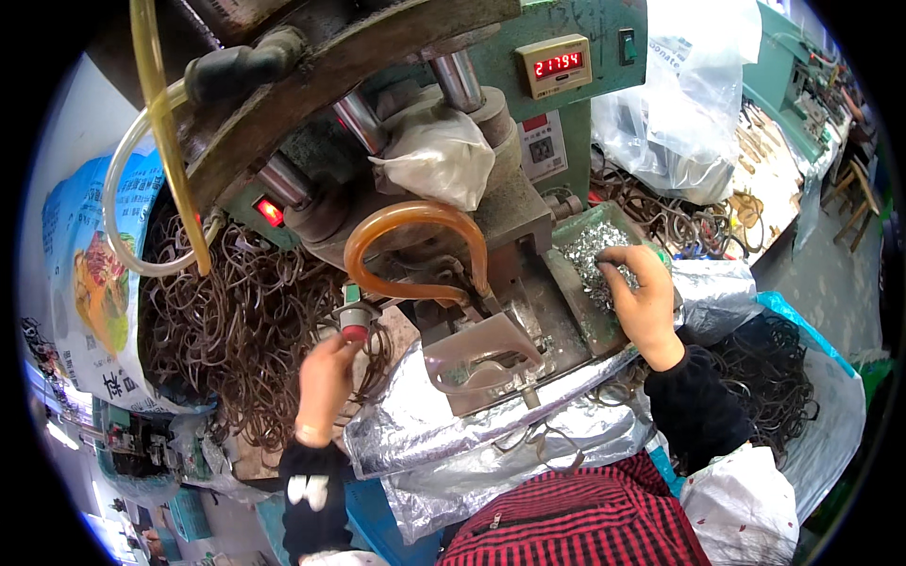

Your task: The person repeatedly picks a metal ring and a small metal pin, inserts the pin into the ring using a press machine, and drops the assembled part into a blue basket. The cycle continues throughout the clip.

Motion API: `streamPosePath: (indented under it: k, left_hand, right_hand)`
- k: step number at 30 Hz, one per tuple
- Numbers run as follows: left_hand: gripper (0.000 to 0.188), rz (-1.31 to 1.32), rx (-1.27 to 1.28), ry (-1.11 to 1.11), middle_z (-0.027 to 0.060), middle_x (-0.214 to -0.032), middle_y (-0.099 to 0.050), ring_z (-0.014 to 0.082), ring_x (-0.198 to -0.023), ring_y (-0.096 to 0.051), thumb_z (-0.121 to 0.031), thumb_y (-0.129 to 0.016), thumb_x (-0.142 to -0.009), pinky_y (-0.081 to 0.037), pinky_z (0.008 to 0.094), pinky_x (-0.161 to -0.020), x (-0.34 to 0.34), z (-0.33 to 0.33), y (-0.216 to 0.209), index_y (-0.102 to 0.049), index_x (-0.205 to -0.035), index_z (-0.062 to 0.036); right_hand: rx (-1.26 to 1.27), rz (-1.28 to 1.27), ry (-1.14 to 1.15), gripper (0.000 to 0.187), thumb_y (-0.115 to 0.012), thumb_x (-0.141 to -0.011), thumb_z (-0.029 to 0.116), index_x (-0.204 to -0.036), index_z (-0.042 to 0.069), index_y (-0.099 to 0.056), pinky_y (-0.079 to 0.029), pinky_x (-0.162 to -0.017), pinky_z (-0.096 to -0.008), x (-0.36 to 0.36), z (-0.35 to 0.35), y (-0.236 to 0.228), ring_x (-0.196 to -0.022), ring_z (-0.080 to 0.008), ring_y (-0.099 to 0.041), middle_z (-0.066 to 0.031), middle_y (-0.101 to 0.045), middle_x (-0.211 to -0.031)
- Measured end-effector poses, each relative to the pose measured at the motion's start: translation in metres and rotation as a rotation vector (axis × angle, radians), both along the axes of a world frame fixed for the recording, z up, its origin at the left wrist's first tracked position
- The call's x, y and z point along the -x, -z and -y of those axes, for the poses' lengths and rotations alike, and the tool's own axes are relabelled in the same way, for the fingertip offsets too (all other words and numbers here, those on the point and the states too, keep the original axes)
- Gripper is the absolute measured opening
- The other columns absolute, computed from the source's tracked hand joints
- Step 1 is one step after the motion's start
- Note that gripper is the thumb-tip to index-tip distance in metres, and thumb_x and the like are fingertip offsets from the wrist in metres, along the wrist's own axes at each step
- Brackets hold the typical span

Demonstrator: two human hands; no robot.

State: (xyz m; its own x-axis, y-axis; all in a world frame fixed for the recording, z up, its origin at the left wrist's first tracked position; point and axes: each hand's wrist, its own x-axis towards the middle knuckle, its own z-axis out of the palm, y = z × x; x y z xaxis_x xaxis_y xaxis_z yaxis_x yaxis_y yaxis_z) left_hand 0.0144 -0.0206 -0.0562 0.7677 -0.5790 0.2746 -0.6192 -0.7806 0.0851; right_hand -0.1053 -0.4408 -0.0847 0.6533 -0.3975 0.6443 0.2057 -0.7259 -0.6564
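Note:
My left hand is at a red push button on a small switch box, fingers curled against it. My right hand hovers over a green tray of small silvery metal pieces. Its thumb and forefinger are bent together in a pinch. Anything between those fingertips is too small to make out. Between my hands lies the press bed, with a clear plastic guard at its front. An orange hose loops above the guard.
The green press stands ahead, with steel guide posts and a cloth-wrapped lump. Tangled brown loops heap at left beside a printed sack. Silver foil sheeting covers the near edge. Dark loops fill a bag at right.

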Motion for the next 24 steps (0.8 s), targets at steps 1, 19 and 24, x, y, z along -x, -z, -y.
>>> streamPosePath:
  k: [1,19,24]
  left_hand:
    - [0.023,-0.123,-0.058,-0.011,0.0138,-0.098,-0.067,0.0363,-0.089,-0.065,0.003,-0.065,-0.075,-0.052,0.0410,-0.076,-0.008,-0.009,0.019,-0.071,-0.097,-0.0044]
    - [0.023,-0.459,1.169,-0.391,-0.0049,-0.067,-0.055,0.0021,-0.053,-0.040,-0.020,-0.059,-0.100,-0.027,0.0203,-0.048,0.027,0.029,0.019,-0.070,-0.105,-0.0003]
    - [0.029,-0.300,1.278,-0.429,-0.0029,-0.067,-0.059,0.0011,-0.053,-0.039,-0.028,-0.051,-0.106,-0.026,0.0177,-0.049,0.073,0.048,0.040,-0.068,-0.106,-0.0039]
  right_hand:
    - [0.007,0.014,0.006,0.015,-0.069,-0.079,-0.002,-0.092,0.003,-0.067,-0.049,-0.078,-0.0389,0.003,0.000,0.001,-0.088,-0.0317,-0.064,-0.0116,-0.068,-0.090]
    - [-0.464,0.059,-0.469,0.021,-0.070,-0.078,-0.001,-0.099,0.000,-0.067,-0.052,-0.079,-0.0331,-0.028,-0.075,-0.043,-0.088,-0.0230,-0.067,-0.0109,-0.068,-0.092]
    - [-0.955,-0.036,-0.590,0.033,-0.070,-0.083,-0.002,-0.114,-0.003,-0.059,-0.049,-0.082,-0.0251,-0.012,-0.088,-0.045,-0.091,-0.0093,-0.062,-0.0037,-0.066,-0.096]
